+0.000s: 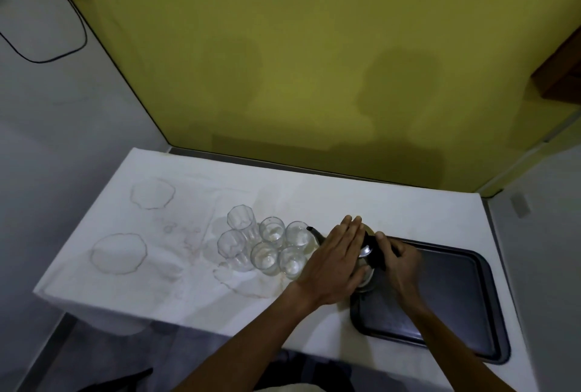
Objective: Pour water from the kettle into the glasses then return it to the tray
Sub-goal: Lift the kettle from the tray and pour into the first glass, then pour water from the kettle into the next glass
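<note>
A metal kettle with a black handle stands at the left end of the dark tray, its spout pointing left toward the glasses. My right hand is closed around the black handle. My left hand lies flat against the kettle's left side, fingers straight and together, hiding most of its body. Several clear glasses stand clustered on the white cloth just left of the spout; whether they hold water I cannot tell.
The white cloth-covered table carries brownish ring stains at its left. A yellow wall rises behind it. The table's front edge falls off to a grey floor. A black cable hangs on the left wall.
</note>
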`<state>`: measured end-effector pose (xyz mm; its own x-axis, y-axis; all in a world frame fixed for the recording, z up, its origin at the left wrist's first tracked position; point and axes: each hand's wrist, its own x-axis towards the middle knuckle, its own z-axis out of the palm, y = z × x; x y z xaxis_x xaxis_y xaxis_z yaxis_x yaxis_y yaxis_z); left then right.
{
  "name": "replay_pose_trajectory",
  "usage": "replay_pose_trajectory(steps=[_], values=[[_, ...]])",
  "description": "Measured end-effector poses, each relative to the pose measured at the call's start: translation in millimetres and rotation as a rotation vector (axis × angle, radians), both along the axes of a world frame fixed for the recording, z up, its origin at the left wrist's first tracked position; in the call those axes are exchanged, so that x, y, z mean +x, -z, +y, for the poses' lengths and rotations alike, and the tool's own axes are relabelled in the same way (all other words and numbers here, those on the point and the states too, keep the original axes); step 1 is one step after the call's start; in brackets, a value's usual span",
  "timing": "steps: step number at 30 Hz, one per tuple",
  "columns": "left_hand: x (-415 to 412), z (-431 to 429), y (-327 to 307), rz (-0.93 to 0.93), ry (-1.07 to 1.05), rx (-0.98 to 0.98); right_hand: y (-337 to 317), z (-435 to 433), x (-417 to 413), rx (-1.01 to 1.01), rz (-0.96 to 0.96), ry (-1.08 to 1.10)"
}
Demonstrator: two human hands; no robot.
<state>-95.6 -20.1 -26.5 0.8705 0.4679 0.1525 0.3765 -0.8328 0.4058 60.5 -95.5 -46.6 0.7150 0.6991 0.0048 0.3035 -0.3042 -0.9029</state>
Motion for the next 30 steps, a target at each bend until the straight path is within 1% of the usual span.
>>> replay_pose_trajectory(steps=[3,8,12,15,18,23,30], values=[[-8,-3,-3,-0.011,-0.01,0.017,-5,-2,-8,0.048,0.041,-0.007],[-22,-17,5,-0.015,-0.039,0.027,3,-7,-11,0.052,0.001,-0.096],[-30,-29,12,-0.046,-0.085,-0.018,10,-11,-8,0.011,-0.122,-0.166],[-34,-35,16,-0.058,-0.111,-0.045,12,-11,-5,-0.087,-0.262,-0.176],[-35,-40,15,-0.068,-0.135,-0.044,12,-9,-3,-0.163,-0.357,-0.161],[-34,-42,15,-0.093,-0.168,-0.088,4,-7,-5,-0.164,-0.42,-0.152],[-35,-42,15,-0.1,-0.158,-0.121,4,-7,-1,-0.197,-0.483,-0.163]])
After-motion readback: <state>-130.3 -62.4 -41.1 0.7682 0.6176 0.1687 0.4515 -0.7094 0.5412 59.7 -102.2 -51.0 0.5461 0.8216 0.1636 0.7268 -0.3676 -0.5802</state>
